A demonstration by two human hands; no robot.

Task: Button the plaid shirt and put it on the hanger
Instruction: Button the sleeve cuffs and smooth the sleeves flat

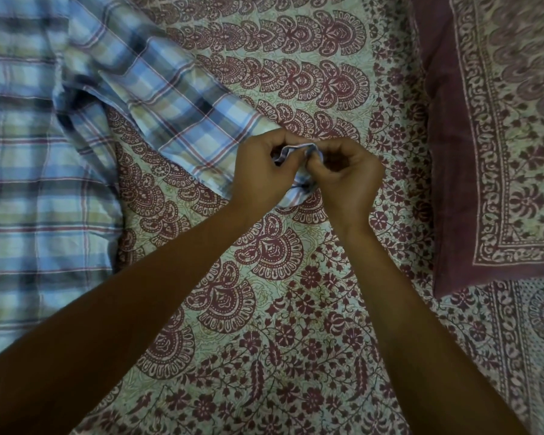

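The blue, white and red plaid shirt (35, 171) lies spread on the bed at the left, its body filling the left edge. One sleeve (176, 98) runs diagonally down to the right across the bedsheet. At the sleeve's end, both hands meet on the cuff (296, 149). My left hand (261, 174) pinches one edge of the cuff with curled fingers. My right hand (346, 177) pinches the other edge just beside it. The hands hide the button and most of the cuff. No hanger is in view.
A cream bedsheet with a maroon paisley and flower print (280, 309) covers the bed under everything. A pillow with a maroon border in a matching print (490, 136) lies at the right.
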